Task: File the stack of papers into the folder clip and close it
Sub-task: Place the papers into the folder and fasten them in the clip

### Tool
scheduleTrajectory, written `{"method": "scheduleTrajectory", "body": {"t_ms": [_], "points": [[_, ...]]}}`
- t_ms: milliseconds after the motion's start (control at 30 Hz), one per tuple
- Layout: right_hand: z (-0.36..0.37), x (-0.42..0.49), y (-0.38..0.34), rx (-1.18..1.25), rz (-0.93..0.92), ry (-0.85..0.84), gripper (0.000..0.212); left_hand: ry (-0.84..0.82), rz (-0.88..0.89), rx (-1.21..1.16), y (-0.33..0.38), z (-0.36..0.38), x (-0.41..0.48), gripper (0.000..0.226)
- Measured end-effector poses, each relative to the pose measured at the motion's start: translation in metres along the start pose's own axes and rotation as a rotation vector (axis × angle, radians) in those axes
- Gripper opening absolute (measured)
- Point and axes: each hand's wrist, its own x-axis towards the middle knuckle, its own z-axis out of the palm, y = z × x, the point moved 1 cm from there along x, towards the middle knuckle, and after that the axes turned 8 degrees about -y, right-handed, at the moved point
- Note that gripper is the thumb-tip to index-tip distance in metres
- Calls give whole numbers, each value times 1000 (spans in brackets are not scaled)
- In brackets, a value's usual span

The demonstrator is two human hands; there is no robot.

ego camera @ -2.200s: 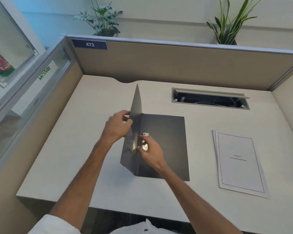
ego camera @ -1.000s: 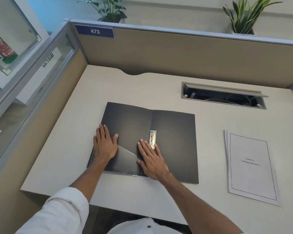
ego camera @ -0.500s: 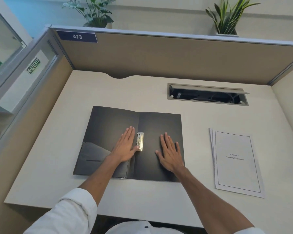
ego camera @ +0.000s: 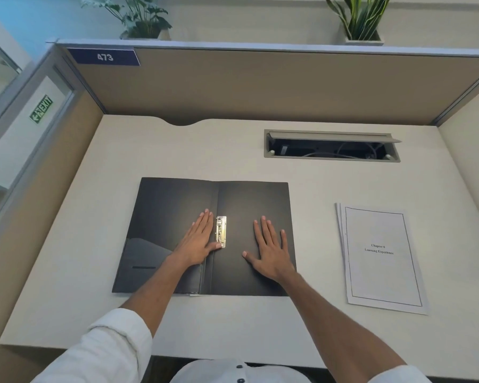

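A black folder (ego camera: 172,205) lies spread flat on the desk in front of me. Its metal clip (ego camera: 221,231) sits along the spine, lying flat. My left hand (ego camera: 198,241) rests palm down on the left flap, its thumb touching the clip's lower end. On the right flap my right hand (ego camera: 270,251) lies flat with fingers spread, holding nothing. The stack of white papers (ego camera: 382,258), with a printed title page on top, lies on the desk to the right of the folder, apart from it.
An open cable tray (ego camera: 332,146) is set into the desk (ego camera: 122,156) behind the folder. Beige cubicle partitions (ego camera: 260,84) wall the back and both sides. Two potted plants stand on the ledge behind.
The folder cover, held upright at first, was laid flat. Both hands then slid right: the left to beside the clip, the right onto the right flap.
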Motion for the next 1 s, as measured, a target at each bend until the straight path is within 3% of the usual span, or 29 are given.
{"method": "scheduleTrajectory", "body": {"t_ms": [300, 533, 667, 867, 1000], "points": [[1, 3, -1, -32, 4, -15, 93, -5, 21, -85, -4, 0, 1, 100], [2, 1, -1, -27, 6, -2, 92, -50, 102, -292, -10, -17, -5, 81], [2, 0, -2, -23, 12, 1, 92, 46, 140, -253, -8, -11, -12, 54], [0, 0, -4, -25, 10, -7, 92, 147, 131, -186, -3, -4, -19, 48], [1, 0, -2, -27, 13, -14, 93, 342, 91, -251, 5, -20, -17, 34]]}}
